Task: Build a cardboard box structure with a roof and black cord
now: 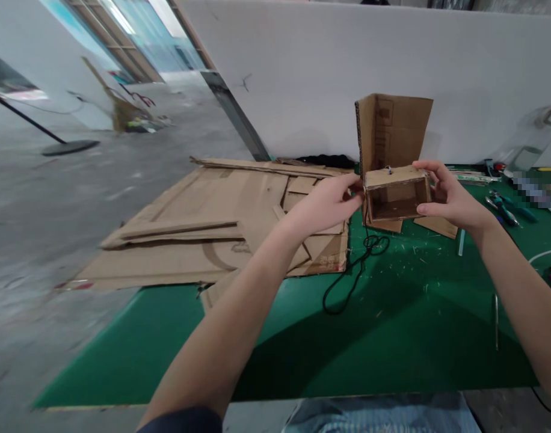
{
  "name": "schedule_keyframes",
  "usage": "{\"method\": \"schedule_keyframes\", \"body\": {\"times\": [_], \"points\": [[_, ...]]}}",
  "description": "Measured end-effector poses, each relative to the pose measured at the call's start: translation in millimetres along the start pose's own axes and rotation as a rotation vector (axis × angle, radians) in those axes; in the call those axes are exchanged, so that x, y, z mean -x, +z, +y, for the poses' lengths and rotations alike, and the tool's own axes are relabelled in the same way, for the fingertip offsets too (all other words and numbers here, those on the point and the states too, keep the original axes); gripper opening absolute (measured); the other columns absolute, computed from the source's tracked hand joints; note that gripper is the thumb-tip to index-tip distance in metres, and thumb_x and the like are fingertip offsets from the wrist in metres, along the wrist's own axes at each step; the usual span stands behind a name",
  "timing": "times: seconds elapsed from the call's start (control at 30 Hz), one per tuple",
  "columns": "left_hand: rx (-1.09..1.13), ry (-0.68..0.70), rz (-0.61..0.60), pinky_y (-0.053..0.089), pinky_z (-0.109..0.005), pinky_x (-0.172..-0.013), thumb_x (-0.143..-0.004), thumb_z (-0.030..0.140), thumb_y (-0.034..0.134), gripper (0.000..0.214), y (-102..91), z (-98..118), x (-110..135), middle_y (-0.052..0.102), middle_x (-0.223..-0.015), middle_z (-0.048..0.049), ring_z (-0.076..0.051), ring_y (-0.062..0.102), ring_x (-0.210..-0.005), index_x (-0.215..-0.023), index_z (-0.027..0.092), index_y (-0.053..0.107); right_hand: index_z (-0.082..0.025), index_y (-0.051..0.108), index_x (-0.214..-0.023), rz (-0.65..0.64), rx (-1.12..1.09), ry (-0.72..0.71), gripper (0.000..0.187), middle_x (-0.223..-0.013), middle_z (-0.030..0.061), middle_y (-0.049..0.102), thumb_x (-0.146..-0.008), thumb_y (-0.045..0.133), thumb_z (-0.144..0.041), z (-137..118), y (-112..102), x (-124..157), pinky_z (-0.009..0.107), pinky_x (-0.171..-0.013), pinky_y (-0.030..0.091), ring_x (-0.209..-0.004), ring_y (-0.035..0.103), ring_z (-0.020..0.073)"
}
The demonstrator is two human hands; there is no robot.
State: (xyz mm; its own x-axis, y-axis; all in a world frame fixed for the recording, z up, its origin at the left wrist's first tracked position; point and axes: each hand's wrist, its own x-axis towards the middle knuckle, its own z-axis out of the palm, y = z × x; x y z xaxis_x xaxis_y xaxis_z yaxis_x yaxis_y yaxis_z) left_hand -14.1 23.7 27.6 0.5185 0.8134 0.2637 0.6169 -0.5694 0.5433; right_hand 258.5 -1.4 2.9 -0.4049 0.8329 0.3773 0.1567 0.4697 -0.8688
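Observation:
A small cardboard box [398,175] is held above the green table, its open side facing me. My right hand [447,195] grips its right end, thumb at the lower front edge and fingers over the top. My left hand [334,201] is closed at the box's left edge, its fingertips bent and partly hidden. From that edge a black cord [357,267] hangs down and lies in a loop on the table. Directly behind the box stands a folded cardboard piece [399,129], upright.
Flattened cardboard sheets [185,198] cover the table's left part. Pliers [503,207] and other tools lie at the right, with a thin metal rod [496,322] nearer me. A white panel [311,78] rises behind the green table [167,343]. A broom [117,111] leans farther off.

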Motion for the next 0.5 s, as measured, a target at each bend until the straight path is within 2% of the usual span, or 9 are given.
{"method": "schedule_keyframes", "body": {"times": [0.07, 0.13, 0.2, 0.23, 0.3, 0.37, 0.5], "points": [[0.113, -0.032, 0.003, 0.045, -0.024, -0.057, -0.095, 0.041, 0.035, 0.035, -0.8, 3.3, 0.5, 0.068, -0.085, -0.0023, -0.010, 0.057, -0.057, -0.096, 0.018, 0.061, -0.046, 0.043, -0.135, -0.009, -0.009, -0.020, 0.074, -0.144, -0.0035, 0.045, -0.070, 0.079, -0.046, 0.0, -2.7, 1.0, 0.046, -0.103, 0.048, -0.126, 0.052, 0.0264], [0.189, -0.064, 0.101, 0.043, -0.022, -0.052, -0.096, 0.050, 0.030, 0.046, 0.9, 5.0, 0.4, 0.067, -0.085, -0.0019, -0.009, 0.054, -0.054, -0.105, 0.018, 0.062, -0.047, 0.044, -0.137, -0.028, 0.004, -0.014, 0.077, -0.146, -0.0050, 0.045, -0.069, 0.079, -0.048, -0.9, -5.6, 2.2, 0.047, -0.107, 0.045, -0.132, 0.047, 0.0276], [0.200, -0.024, 0.185, 0.045, -0.022, -0.056, -0.096, 0.052, 0.033, 0.046, 2.8, 6.2, 0.4, 0.067, -0.091, -0.0025, -0.012, 0.059, -0.068, -0.115, 0.021, 0.061, -0.046, 0.047, -0.136, -0.069, 0.020, 0.009, 0.078, -0.150, -0.0067, 0.042, -0.066, 0.081, -0.047, -3.1, -6.8, 3.2, 0.047, -0.110, 0.042, -0.138, 0.041, 0.0285], [0.182, 0.010, 0.181, 0.046, -0.022, -0.061, -0.096, 0.051, 0.036, 0.044, 3.4, 6.7, 0.3, 0.067, -0.094, -0.0028, -0.013, 0.061, -0.077, -0.117, 0.022, 0.062, -0.046, 0.049, -0.135, -0.098, 0.027, 0.021, 0.078, -0.153, -0.0077, 0.039, -0.065, 0.082, -0.046, -4.7, -6.6, 3.5, 0.047, -0.111, 0.042, -0.140, 0.038, 0.0289], [0.122, 0.069, 0.099, 0.048, -0.024, -0.068, -0.093, 0.048, 0.046, 0.038, 3.7, 6.8, -0.2, 0.067, -0.097, -0.0030, -0.016, 0.061, -0.086, -0.111, 0.023, 0.067, -0.046, 0.053, -0.133, -0.156, 0.038, 0.031, 0.074, -0.157, -0.0089, 0.032, -0.065, 0.083, -0.042, -7.9, -5.0, 3.5, 0.046, -0.111, 0.042, -0.143, 0.033, 0.0292], [0.068, 0.113, 0.066, 0.047, -0.026, -0.069, -0.089, 0.043, 0.054, 0.029, 3.5, 5.8, -1.2, 0.066, -0.096, -0.0034, -0.016, 0.061, -0.086, -0.098, 0.022, 0.071, -0.046, 0.055, -0.132, -0.196, 0.043, 0.034, 0.072, -0.158, -0.0085, 0.029, -0.066, 0.083, -0.039, -10.3, -2.9, 3.1, 0.046, -0.110, 0.042, -0.144, 0.031, 0.0291], [0.081, 0.161, 0.160, 0.049, -0.025, -0.070, -0.088, 0.031, 0.056, 0.020, 2.2, 5.0, -2.2, 0.068, -0.098, -0.0037, -0.015, 0.063, -0.087, -0.084, 0.020, 0.073, -0.045, 0.055, -0.132, -0.202, 0.029, 0.018, 0.072, -0.158, -0.0071, 0.030, -0.067, 0.083, -0.038, -11.7, -1.3, 1.8, 0.046, -0.111, 0.041, -0.144, 0.032, 0.0288]]}}
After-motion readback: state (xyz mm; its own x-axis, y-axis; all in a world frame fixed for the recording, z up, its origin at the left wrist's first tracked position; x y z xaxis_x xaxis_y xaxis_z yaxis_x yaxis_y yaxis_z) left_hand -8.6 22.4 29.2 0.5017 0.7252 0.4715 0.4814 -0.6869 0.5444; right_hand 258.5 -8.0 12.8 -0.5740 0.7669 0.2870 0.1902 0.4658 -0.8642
